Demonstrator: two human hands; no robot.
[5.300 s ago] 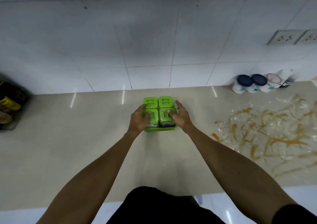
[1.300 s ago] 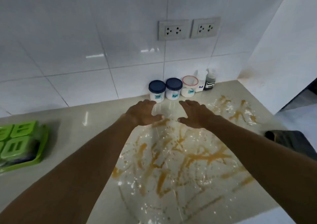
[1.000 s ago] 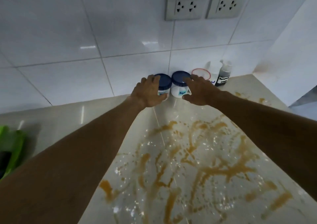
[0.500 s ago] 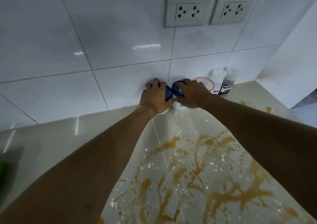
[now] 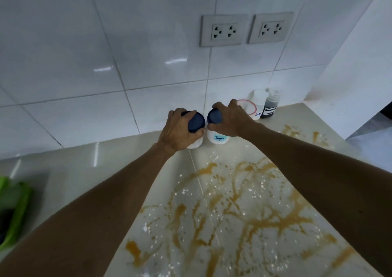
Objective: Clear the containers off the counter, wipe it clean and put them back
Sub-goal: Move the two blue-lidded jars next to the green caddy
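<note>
Two white jars with dark blue lids stand side by side at the back of the counter, against the tiled wall. My left hand [image 5: 180, 129] is closed over the lid of the left jar [image 5: 196, 123], whose label is hidden. My right hand [image 5: 230, 121] grips the lid of the right jar [image 5: 218, 138], labelled "Sugar". Both jars seem slightly raised or tilted towards me. To their right stand a red-rimmed container [image 5: 249, 108], a white salt jar [image 5: 259, 98] and a small dark sauce bottle [image 5: 271, 107].
Brown sauce streaks and white specks [image 5: 239, 209] cover the beige counter [image 5: 118, 160] in front of the jars. A green tray of green-lidded containers [image 5: 12, 209] sits at the left edge. Two wall sockets [image 5: 246, 29] are above. A white side wall closes the right.
My hands left the green tray and reached right to the blue-lidded jars. Over the last second they closed on the lids, and the jars have come slightly towards me.
</note>
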